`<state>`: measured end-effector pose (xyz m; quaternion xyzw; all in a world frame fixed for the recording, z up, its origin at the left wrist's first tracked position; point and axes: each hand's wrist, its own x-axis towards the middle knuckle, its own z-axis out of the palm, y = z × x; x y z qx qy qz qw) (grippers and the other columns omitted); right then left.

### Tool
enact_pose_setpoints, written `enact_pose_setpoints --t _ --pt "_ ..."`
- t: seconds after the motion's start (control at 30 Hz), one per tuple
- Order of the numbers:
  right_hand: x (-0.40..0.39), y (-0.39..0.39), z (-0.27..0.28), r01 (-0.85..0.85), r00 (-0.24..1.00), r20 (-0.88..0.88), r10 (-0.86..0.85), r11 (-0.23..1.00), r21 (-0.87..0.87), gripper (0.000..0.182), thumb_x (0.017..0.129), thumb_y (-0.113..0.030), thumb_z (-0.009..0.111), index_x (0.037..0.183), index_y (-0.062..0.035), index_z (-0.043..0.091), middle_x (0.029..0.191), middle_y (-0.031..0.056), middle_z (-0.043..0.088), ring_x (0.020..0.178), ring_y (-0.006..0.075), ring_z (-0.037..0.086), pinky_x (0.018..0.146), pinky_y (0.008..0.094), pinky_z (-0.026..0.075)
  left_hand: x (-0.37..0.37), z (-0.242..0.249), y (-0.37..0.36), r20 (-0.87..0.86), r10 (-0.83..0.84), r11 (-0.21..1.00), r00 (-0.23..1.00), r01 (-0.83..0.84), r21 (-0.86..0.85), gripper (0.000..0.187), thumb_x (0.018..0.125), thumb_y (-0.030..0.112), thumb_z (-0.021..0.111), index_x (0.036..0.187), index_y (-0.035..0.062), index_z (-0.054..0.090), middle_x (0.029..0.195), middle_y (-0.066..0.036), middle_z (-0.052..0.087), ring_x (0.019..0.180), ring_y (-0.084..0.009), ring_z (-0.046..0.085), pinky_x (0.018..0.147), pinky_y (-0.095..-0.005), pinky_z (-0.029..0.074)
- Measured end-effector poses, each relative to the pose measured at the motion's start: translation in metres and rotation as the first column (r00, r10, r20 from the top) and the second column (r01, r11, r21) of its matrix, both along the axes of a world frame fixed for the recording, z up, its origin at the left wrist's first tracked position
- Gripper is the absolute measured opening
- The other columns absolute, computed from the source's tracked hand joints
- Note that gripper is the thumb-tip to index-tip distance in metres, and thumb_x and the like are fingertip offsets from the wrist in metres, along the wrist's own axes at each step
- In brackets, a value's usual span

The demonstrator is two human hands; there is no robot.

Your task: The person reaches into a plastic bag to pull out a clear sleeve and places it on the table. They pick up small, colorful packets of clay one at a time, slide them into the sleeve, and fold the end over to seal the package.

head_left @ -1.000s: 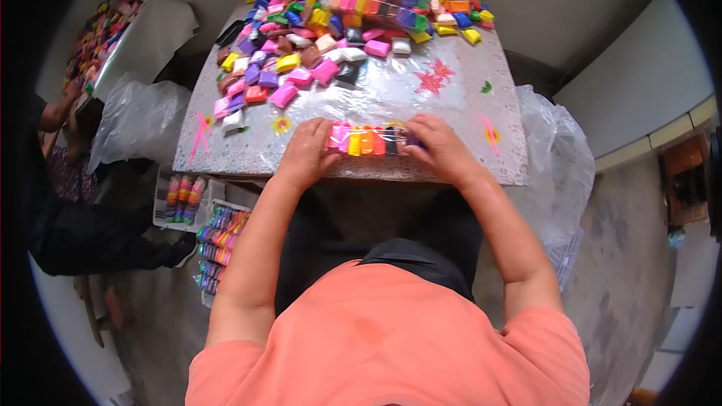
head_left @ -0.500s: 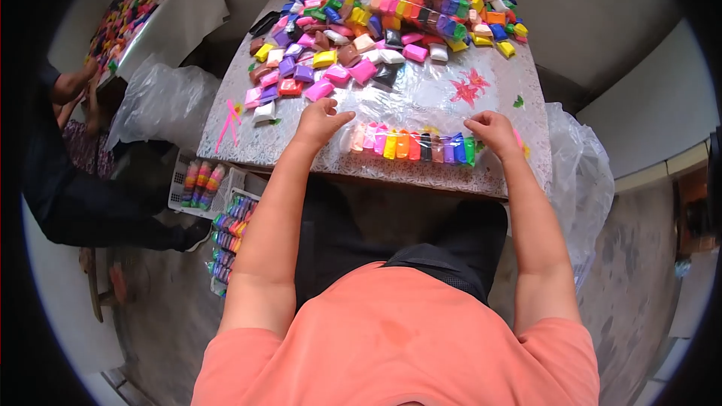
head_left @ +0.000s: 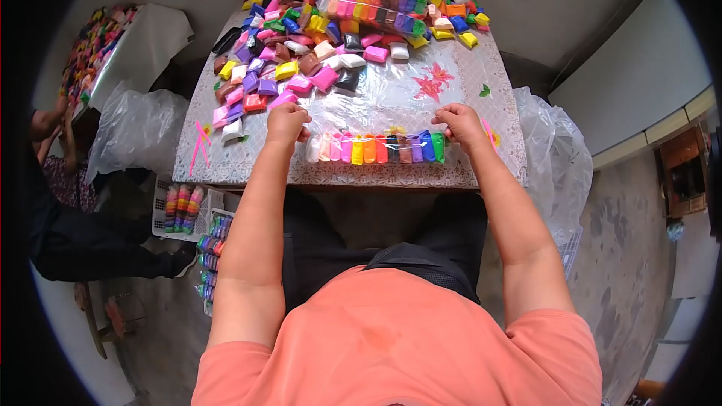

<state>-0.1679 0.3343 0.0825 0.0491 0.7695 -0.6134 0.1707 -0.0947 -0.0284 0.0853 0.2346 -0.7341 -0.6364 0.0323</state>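
Near the table's front edge lies a row of small coloured packets [head_left: 380, 149], running from white and pink through yellow, orange and black to blue and green, inside a clear plastic bag. At the row's left end, my left hand [head_left: 288, 125] has its fingers curled in and seems to pinch that end of the bag. My right hand [head_left: 460, 125] is at the green end, thumb and fingers closed on the bag's other end. The thin film between the fingertips is hard to make out.
Behind lie a heap of loose coloured packets [head_left: 286, 69] and bagged rows [head_left: 372, 6] on the table [head_left: 466, 83]. Pink ribbons [head_left: 200, 149] lie at both sides. Crates with packed rows [head_left: 183, 207] stand lower left. Clear plastic [head_left: 553, 158] hangs at right. Another person works at left.
My fingers have closed in at both ends of the packet row, where they were spread wider before. The whole view has shifted, so the table appears further left.
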Motion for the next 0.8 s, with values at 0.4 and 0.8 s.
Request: enact_pose_setpoints --t 0.4,0.8 --pt "-0.010 -0.013 0.013 -0.042 0.998 0.038 0.044 0.998 -0.054 0.019 0.088 -0.021 0.068 0.102 -0.0076 0.065 0.090 0.0045 0.070 0.056 0.0047 0.055 0.044 0.0174 0.040 -0.002 0.001 0.001 -0.072 -0.053 0.986 0.996 0.063 0.157 0.012 0.083 0.009 0.066 0.092 0.0008 0.063 0.079 -0.008 0.066 0.056 -0.0178 0.065 0.049 -0.0282 0.053" --pt "-0.004 -0.006 0.018 -0.054 0.989 0.131 0.063 0.995 -0.078 0.025 0.094 -0.025 0.059 0.113 -0.0086 0.061 0.101 0.0078 0.067 0.065 0.0096 0.060 0.049 0.0213 0.051 -0.011 -0.005 -0.001 0.065 0.002 1.000 0.998 -0.002 -0.005 0.009 0.089 0.013 0.058 0.090 0.0048 0.061 0.075 -0.009 0.065 0.041 -0.0121 0.047 0.034 -0.0275 0.034"
